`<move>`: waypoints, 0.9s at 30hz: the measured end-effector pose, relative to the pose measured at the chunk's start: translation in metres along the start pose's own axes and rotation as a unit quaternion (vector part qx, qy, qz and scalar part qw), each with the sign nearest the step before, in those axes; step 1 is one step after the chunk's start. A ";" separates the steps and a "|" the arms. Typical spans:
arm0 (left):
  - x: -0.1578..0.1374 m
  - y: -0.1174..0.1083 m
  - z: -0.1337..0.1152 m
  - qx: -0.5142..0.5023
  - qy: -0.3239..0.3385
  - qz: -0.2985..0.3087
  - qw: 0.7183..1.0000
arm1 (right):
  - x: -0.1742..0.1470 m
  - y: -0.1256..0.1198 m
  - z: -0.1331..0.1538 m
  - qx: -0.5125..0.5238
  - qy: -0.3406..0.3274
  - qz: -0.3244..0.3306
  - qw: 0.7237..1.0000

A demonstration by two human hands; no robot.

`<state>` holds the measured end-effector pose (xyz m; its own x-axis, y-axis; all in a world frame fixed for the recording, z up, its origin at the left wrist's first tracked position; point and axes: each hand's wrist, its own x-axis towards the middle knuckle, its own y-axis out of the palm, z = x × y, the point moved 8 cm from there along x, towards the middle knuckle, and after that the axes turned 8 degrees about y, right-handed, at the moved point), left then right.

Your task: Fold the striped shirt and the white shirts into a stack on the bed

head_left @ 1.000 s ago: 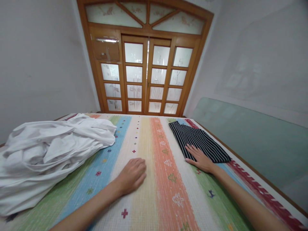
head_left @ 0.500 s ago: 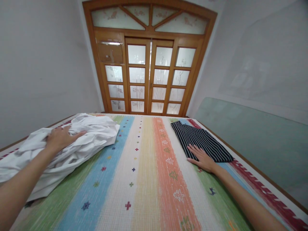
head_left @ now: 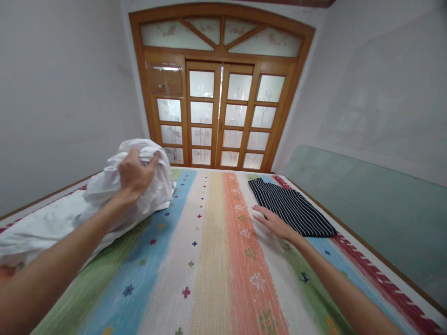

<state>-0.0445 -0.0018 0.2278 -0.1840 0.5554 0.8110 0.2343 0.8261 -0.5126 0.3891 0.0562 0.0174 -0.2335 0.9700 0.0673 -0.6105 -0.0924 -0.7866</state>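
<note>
My left hand is closed on a bunched white cloth garment, lifting part of it off the bed at the left. The rest of the white cloth trails toward the lower left, partly behind my forearm. My right hand hovers just left of a folded black garment with white stripes. Its fingers are stretched out and hold nothing. The striped garment lies flat near the bed's right edge. Beneath everything spreads a colourful striped bedsheet.
A green padded board runs along the bed's right side. Wooden doors with frosted panes stand beyond the far end. Grey walls rise on both sides.
My left hand has closed on the white cloth and raised it, moving up and right. My right hand has come off the striped garment and shifted left.
</note>
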 end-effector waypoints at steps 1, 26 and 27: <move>-0.007 0.005 -0.023 -0.044 0.010 0.009 0.999 | 0.000 0.007 0.020 0.074 -0.009 0.037 0.997; -0.226 0.103 -0.100 -0.081 0.332 0.640 0.689 | -0.011 -0.037 0.039 0.352 0.057 -0.227 0.906; -0.230 0.096 -0.103 -0.106 0.336 0.652 0.671 | -0.010 -0.045 0.038 0.347 0.055 -0.253 0.901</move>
<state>0.1189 -0.0602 0.0209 0.7658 0.5647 -0.3077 -0.0787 -0.3925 -0.9164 0.3901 0.0419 0.0757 0.2613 0.9400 0.2192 -0.9530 0.2874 -0.0964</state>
